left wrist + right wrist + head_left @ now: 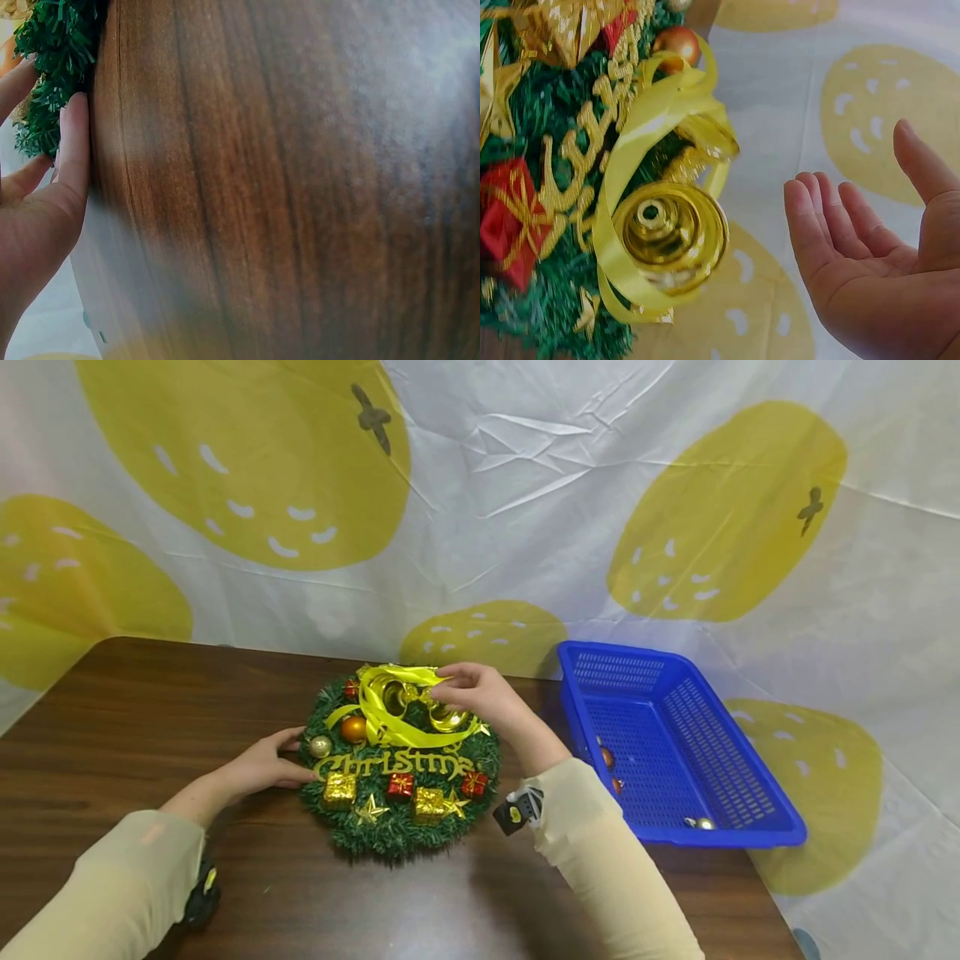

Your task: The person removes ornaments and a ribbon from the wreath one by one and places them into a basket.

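Observation:
A green tinsel Christmas wreath (390, 843) lies on the table, with gold lettering (393, 763), small gift boxes (340, 789), stars and baubles (353, 729) on its face. My left hand (262, 768) holds the wreath's left edge, thumb and fingers spread about the rim; the left wrist view shows the fingers (75, 142) in against the tinsel. Gold bells (673, 236) with a looped yellow ribbon (641, 131) sit at the wreath's top. Over them is my right hand (480, 697); in the right wrist view its fingers (810, 225) are loosely bent and apart from the bells.
To the right stands a blue plastic basket (686, 835) with several small baubles (704, 823) inside. The brown wooden table (187, 702) meets a hanging cloth (480, 543) printed with yellow fruit along its back edge.

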Motion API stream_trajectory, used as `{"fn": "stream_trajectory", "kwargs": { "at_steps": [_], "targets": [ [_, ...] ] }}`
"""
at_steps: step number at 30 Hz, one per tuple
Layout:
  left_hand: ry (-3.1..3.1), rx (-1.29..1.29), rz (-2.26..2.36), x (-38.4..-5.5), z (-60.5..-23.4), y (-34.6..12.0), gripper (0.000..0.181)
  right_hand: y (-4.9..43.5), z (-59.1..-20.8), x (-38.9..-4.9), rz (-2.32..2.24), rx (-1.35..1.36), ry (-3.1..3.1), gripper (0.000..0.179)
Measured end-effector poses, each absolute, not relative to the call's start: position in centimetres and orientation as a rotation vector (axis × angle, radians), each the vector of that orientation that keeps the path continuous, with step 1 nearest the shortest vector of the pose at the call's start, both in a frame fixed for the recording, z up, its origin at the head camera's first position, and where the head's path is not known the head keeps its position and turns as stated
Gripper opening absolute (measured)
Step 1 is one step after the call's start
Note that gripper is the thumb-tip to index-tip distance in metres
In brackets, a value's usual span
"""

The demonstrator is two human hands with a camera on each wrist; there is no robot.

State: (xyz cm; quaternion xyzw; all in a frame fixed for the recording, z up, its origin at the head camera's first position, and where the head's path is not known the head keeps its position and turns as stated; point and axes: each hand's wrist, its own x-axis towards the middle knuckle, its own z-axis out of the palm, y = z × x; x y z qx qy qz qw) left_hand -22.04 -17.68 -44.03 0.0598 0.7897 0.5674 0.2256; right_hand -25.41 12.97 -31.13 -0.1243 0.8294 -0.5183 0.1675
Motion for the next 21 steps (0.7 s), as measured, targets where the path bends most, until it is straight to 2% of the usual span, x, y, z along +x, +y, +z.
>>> {"fn": "stream_trajectory", "kwargs": {
  "at_steps": [21],
  "targets": [
    [2.203,0.147,1.54,-22.2,-44.1,-17.7,0.098,6.9,-34.4,-26.2,-1.4,-0.403,2.288,0.051]
  ]
}}
